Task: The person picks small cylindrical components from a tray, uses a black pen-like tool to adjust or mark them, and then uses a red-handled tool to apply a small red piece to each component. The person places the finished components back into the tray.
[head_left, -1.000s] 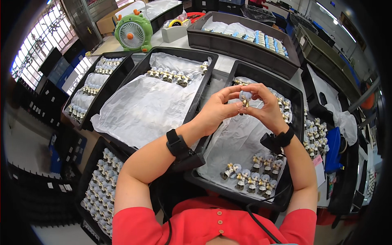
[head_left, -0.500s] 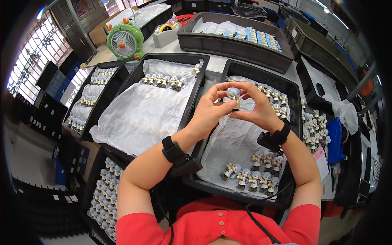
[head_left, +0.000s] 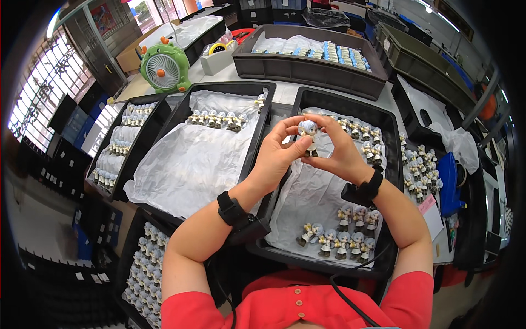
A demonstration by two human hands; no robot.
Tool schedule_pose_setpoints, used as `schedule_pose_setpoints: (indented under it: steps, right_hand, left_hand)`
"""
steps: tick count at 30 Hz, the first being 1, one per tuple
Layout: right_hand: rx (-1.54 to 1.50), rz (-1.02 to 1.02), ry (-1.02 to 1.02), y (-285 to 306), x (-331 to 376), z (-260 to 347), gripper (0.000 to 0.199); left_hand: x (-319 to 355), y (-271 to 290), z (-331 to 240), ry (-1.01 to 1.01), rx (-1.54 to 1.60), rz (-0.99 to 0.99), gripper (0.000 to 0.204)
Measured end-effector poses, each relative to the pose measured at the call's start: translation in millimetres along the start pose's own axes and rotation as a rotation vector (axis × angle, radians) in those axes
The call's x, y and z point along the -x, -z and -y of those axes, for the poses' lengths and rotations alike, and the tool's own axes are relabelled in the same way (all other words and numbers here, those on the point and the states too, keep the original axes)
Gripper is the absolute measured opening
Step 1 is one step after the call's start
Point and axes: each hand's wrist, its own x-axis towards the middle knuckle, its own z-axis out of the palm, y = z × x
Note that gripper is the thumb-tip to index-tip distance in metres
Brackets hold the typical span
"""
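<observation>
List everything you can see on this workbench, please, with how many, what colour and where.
held figurine: one, pale-haired, between both hands above the right tray
right tray: one, black, white sheet inside, figurines in rows at its far and near ends
middle tray: one, black, white sheet, a row of figurines at the far end
left trays: two, black, full of figurines
far bin: one, dark grey, holding bagged blue-and-white pieces
desk fan: one, green with orange knobs, far left
loose figurines: many, right of the right tray
left hand: holds the figurine, black wristband
right hand: holds the figurine, black wristband
</observation>
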Motion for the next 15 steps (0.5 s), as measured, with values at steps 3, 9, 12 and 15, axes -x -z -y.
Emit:
schedule_pose_setpoints:
  steps: [3,9,12,15]
  right_hand:
    - [-0.022,-0.059,-0.014,0.1,0.4,1.0,0.074]
    - [0.024,-0.109,0.012,1.9,2.3,1.8,0.077]
    - [0.113,-0.118,0.142,1.5,-0.5,2.7,0.08]
    - [0.157,-0.105,0.228,-1.8,-1.8,4.3,0.084]
  left_hand:
    - [-2.3,2.4,3.8,0.041,0.233,0.011,0.039]
    - [-2.7,2.1,1.5,0.062,0.284,0.026,0.039]
    - [-4.7,6.9,2.7,0.084,0.126,0.025,0.043]
    - [-2.3,3.7,4.5,0.073,0.052,0.143,0.047]
